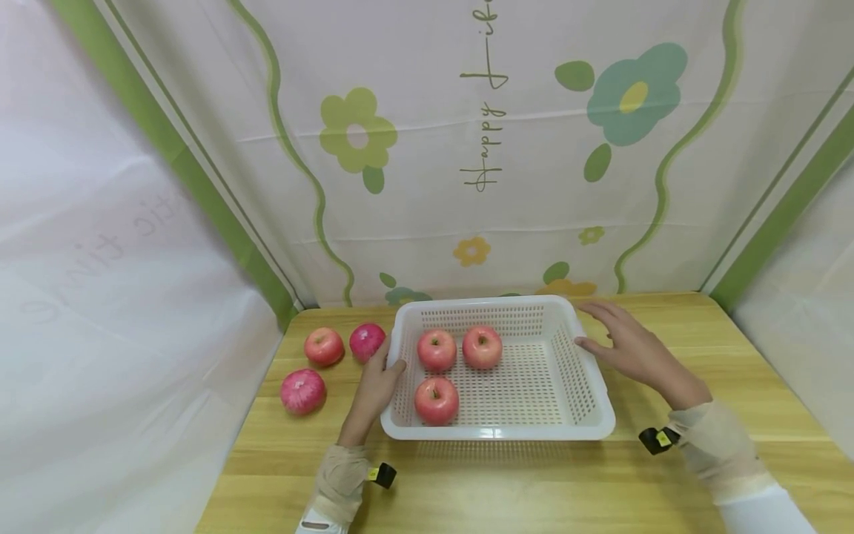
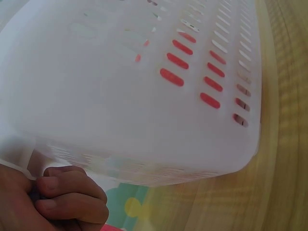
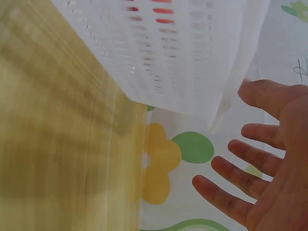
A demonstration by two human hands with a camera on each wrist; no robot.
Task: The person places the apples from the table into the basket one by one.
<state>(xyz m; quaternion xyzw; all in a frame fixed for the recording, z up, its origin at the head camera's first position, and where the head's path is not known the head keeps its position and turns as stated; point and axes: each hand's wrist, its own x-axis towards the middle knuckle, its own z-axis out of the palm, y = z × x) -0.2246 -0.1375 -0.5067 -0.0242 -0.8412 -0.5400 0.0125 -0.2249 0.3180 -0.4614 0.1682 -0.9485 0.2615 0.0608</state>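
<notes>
The left hand (image 1: 375, 387), nearest the head camera, grips the rim of the white perforated basket (image 1: 580, 386) at its 9 o'clock side, fingers curled over the edge. The right hand (image 1: 630, 347) hovers at the basket's 3 o'clock side with fingers spread; the thumb seems to touch the rim. The basket sits mid-table on the wooden table (image 1: 734, 348), holding three red apples (image 1: 437, 350). Three more apples (image 1: 324, 346) lie at its 9 o'clock.

white perforated basket (image 1: 587, 400), red apples (image 1: 437, 350), floral backdrop (image 1: 507, 148)
</notes>
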